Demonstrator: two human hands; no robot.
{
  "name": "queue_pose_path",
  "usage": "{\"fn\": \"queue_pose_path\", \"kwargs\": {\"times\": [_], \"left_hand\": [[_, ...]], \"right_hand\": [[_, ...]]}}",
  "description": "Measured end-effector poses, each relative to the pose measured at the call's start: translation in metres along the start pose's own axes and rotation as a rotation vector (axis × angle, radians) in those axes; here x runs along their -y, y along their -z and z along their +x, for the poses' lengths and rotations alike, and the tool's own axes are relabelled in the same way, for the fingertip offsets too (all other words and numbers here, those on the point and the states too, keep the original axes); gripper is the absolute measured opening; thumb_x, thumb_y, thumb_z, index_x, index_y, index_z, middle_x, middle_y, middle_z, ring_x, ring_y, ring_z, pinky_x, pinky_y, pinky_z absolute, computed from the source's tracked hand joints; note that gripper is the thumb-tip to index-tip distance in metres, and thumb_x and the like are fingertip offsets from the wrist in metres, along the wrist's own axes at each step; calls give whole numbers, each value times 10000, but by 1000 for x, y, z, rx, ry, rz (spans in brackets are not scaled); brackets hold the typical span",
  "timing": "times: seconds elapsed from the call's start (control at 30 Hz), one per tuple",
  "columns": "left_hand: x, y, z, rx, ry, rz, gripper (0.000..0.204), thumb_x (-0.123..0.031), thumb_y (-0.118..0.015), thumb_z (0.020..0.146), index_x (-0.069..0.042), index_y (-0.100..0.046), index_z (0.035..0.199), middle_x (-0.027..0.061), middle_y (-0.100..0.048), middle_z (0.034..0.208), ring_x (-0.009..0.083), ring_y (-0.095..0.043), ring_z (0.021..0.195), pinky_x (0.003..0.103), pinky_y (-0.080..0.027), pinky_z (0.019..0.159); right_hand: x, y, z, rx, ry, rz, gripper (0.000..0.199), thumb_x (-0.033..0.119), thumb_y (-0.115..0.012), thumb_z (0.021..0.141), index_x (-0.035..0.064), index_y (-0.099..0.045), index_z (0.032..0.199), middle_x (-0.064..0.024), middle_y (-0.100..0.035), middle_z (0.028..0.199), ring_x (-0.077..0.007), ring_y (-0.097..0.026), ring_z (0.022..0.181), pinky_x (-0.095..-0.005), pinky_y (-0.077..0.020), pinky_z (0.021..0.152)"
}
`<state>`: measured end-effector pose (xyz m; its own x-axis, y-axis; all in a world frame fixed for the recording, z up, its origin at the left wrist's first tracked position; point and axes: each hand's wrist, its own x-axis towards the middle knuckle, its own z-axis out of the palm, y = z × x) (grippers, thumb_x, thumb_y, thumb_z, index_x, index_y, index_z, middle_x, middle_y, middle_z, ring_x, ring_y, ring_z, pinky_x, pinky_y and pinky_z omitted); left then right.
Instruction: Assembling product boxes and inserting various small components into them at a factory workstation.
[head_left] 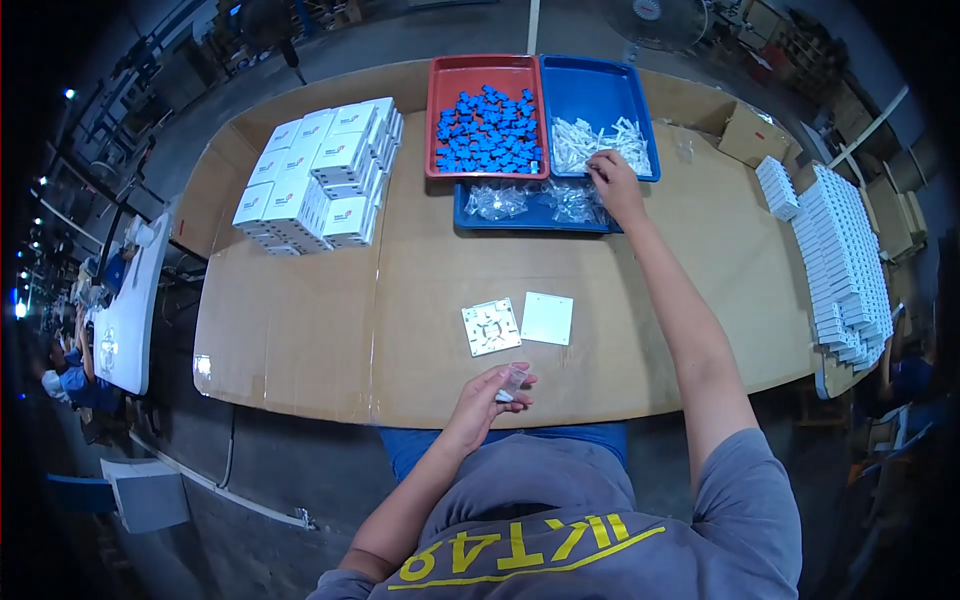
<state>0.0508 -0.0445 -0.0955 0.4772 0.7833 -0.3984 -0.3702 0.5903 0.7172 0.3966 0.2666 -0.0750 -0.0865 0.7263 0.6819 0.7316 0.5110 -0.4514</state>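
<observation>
- So from my remote seat, I've got the left hand (484,402) pinching a small clear plastic bag (516,379) above the near part of the brown cardboard-covered table (470,265).
- There's a small white piece (503,397) at those same fingers too. Can't tell if it's inside the bag or just beside it, tbh.
- Right hand (618,188) is reached way out to the near side of the upper blue plastic tray (592,90), fingers bent in by the slim white plastic pieces (570,145) heaped there. I can't tell whether it's gripping one.
- Just past the left hand, two squares lie side by side on the table: a white plate with a detailed inner face (491,327) and a plain flat white plate (547,318).
- Left of the upper blue tray sits a red plastic tray (482,75) with a pile of small bright-blue plastic parts (490,130).
- A lower blue plastic tray (530,225) pokes out in front of those two, with crinkly clear plastic bags (495,203) in it.
- Far left: stacked white boxes with red marks (300,175). Far right: long stacked rows of white square pieces (840,265).
</observation>
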Motion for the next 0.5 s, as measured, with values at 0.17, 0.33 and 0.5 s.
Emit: {"fn": "queue_pose_path", "kwargs": {"times": [0.17, 0.33, 0.5], "left_hand": [[4, 3, 2, -13, -2, 33, 414, -255, -441, 1128, 16, -555, 1420, 159, -709, 1213, 207, -732, 910, 321, -591, 821], [5, 8, 3, 8, 19, -28, 424, -273, -462, 1124, 35, -567, 1396, 160, -708, 1204, 228, -742, 928, 343, -601, 833], [7, 5, 7, 47, 65, -66, 449, -301, -474, 1124, 64, -583, 1362, 170, -713, 1183, 243, -746, 958, 359, -601, 862]], "right_hand": [[23, 22, -3, -587, -639, 780, 176, 100, -720, 995, -13, -704, 1129, -92, -735, 1043, -123, -675, 772, -250, -525, 690], [118, 71, -28, -738, -700, 1188, 264, 109, -731, 989, 8, -649, 1219, -85, -729, 1053, -96, -599, 700, -239, -484, 632], [173, 77, -68, -715, -696, 1299, 184, 109, -718, 998, 36, -652, 1153, -84, -730, 1045, -89, -576, 686, -242, -472, 621]]}}
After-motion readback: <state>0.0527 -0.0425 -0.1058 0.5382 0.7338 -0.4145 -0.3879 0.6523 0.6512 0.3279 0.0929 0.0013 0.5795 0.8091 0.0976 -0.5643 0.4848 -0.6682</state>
